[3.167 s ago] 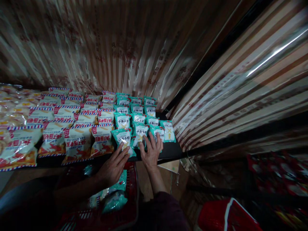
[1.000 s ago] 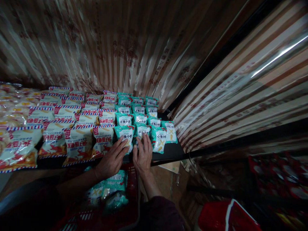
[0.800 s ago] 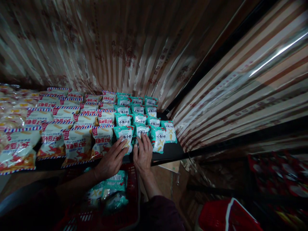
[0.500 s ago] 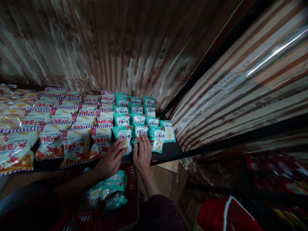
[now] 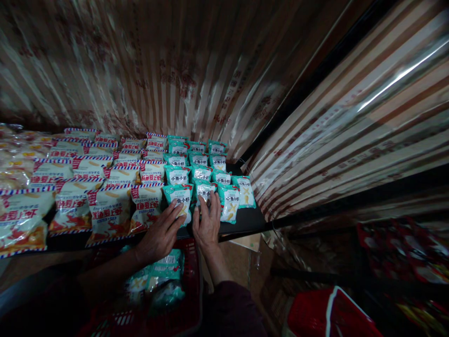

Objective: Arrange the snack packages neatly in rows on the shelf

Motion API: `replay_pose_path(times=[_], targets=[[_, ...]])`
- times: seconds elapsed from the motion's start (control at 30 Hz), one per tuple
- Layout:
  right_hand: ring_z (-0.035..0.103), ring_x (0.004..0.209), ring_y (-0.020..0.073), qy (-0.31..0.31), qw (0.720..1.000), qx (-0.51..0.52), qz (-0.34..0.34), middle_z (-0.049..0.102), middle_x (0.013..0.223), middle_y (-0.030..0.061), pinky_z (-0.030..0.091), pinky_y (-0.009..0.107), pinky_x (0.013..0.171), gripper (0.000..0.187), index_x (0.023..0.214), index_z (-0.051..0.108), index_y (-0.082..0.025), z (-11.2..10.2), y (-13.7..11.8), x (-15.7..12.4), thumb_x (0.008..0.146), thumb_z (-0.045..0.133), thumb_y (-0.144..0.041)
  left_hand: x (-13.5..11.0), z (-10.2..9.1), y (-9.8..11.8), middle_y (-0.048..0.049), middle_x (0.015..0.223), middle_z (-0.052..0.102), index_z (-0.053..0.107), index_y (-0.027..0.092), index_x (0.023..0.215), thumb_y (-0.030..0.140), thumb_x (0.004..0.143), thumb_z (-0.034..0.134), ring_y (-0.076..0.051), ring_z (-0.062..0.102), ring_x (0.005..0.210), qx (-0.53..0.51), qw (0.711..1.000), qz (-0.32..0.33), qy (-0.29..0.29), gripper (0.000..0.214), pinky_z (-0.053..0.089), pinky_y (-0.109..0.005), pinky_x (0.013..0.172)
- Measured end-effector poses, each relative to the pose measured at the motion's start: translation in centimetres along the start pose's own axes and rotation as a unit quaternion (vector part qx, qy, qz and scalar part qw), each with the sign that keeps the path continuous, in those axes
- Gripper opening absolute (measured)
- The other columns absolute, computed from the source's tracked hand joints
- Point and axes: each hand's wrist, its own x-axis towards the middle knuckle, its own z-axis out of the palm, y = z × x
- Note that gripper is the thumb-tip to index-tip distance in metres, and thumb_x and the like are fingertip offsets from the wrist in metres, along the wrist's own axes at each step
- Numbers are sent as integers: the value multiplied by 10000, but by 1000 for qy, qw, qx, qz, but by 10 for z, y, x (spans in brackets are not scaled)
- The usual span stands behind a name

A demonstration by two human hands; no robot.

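Teal-and-white snack bags stand in short rows at the right end of a dark shelf (image 5: 247, 220). My left hand (image 5: 159, 234) is open, its stretched fingers resting against the lower left of a front snack bag (image 5: 178, 193). My right hand (image 5: 207, 227) lies on the neighbouring front snack bag (image 5: 204, 187); its fingers are apart and slightly bent, covering the bag's lower part. To its right stands another teal bag (image 5: 229, 203), close to the fingertips. Below my hands, a red basket (image 5: 196, 290) holds several more teal bags (image 5: 164, 269).
Rows of white snack bags with striped edges (image 5: 110, 210) fill the shelf on the left. Plastic-wrapped striped panels (image 5: 196, 93) rise behind and at the right. A red container with a white handle (image 5: 315, 311) sits low at the right, below dark racks of red packets (image 5: 403, 248).
My right hand's fingers have bent a little more and shifted slightly on the middle front bag. My left hand stays almost where it was.
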Motion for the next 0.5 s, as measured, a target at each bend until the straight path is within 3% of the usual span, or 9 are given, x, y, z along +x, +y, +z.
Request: replay_pose_path(times=[0.2, 0.5], targets=[[210, 1421, 347, -7, 999, -28, 14, 264, 1532, 180, 348, 609, 1044, 393, 1307, 524, -168, 12, -1, 0, 923, 451, -208, 0, 0, -2, -177, 1530, 254, 353, 109, 1420, -16, 839, 383, -355, 119, 1438, -9, 1000, 4, -4, 595, 337, -561, 1103], [264, 1415, 290, 5, 1000, 31, 2, 332, 1495, 194, 365, 561, 1063, 376, 1304, 494, -150, 21, 7, -2, 941, 406, -191, 1, -3, -2, -204, 1504, 276, 414, 79, 1335, -39, 843, 360, -361, 93, 1441, -11, 1000, 3, -11, 510, 344, -572, 1094]])
